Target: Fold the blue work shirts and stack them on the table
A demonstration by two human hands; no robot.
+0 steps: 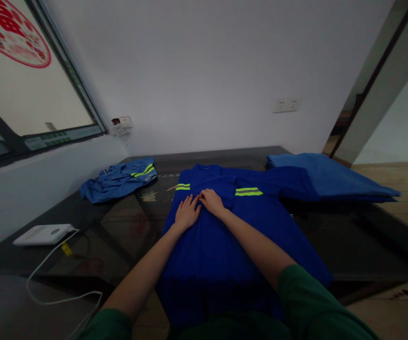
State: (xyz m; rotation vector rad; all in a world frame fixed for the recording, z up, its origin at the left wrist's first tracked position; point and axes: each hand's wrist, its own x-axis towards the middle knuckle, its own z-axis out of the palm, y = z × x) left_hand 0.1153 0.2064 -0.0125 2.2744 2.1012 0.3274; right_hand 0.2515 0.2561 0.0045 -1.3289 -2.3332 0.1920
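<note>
Left hand (187, 212) spread and right hand (211, 201) curled, grip unclear, are apparently adjusting the blue jacket (218, 255), next needing steady pressure.

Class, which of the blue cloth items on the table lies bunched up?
The crumpled blue garment at left; the darker blue jacket in the middle is spread out, and the blue cloth at right lies flat.
</note>
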